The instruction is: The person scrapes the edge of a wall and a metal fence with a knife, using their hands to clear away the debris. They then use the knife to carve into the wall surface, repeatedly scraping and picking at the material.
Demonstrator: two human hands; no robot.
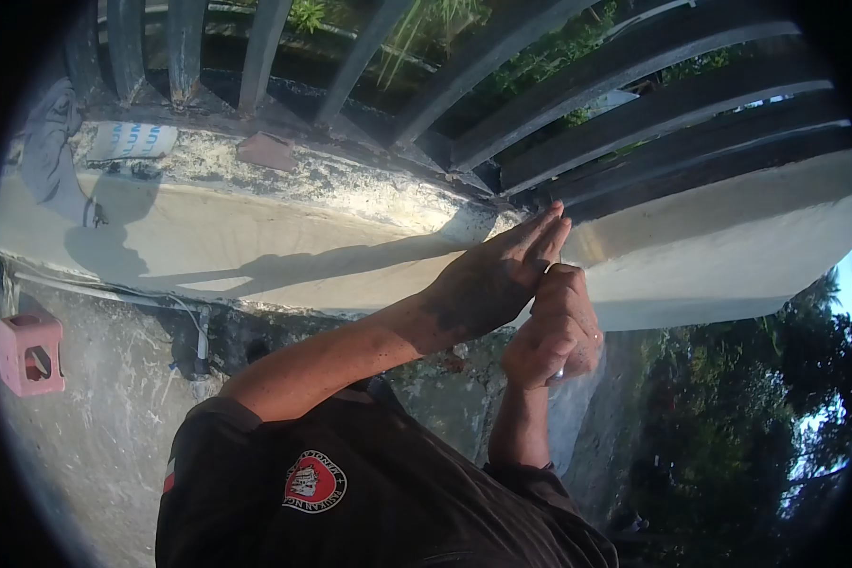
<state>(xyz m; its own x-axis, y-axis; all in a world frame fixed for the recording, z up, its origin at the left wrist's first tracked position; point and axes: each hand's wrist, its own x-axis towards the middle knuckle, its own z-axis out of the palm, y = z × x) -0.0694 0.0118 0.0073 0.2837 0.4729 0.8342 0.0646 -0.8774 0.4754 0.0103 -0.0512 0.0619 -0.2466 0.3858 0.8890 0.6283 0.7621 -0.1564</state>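
Dark-grey metal railing with flat bars: foot just beyond left hand, fingers straight, together; grip cannot be told. Right hand, just beside: curled shut, contents hidden. Step, apparently: close work at bar foot; next move calls for steadiness. White packet, well left of hands: blue "LUN", repeated. Black shirt, below hands: round red badge, "PASUKAN".

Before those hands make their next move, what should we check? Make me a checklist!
1. Left hand flat, fingers straight: ok, it points to the foot of the railing.
2. Right hand curled: ok, it is just below the left fingertips.
3. Anything inside the right hand: cannot tell, the fingers hide it.
4. Both hands covered: not ok, they're bare.
5. Grey cloth away from the hands: ok, it's far along the ledge.
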